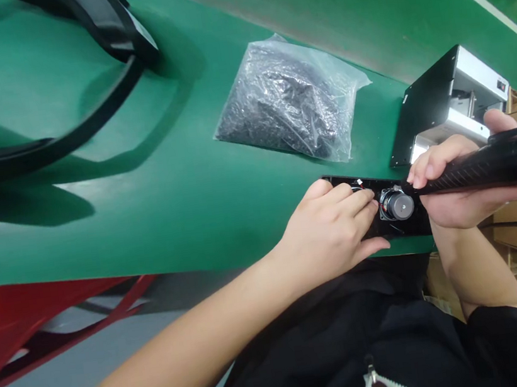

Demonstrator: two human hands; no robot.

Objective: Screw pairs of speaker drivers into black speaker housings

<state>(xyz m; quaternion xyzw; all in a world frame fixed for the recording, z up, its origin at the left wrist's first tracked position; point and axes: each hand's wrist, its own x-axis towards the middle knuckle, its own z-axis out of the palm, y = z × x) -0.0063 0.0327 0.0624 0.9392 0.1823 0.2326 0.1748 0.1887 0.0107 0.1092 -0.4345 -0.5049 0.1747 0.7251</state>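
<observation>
We go easy here, pinching the thin wires (pixel 360 186) beside the speaker (pixel 396 205) with our left hand (pixel 325 235), while our right hand (pixel 463 192) grips a black tube (pixel 497 162) over the black panel (pixel 417 223) at the counter's near edge (pixel 201 266).

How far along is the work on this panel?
Done: a speaker driver sits on the black panel, magnet up. In hand: the left hand fingers wires beside it; the right hand grips a black tool. Remaining: a bag of black parts and a metal housing lie apart.
</observation>
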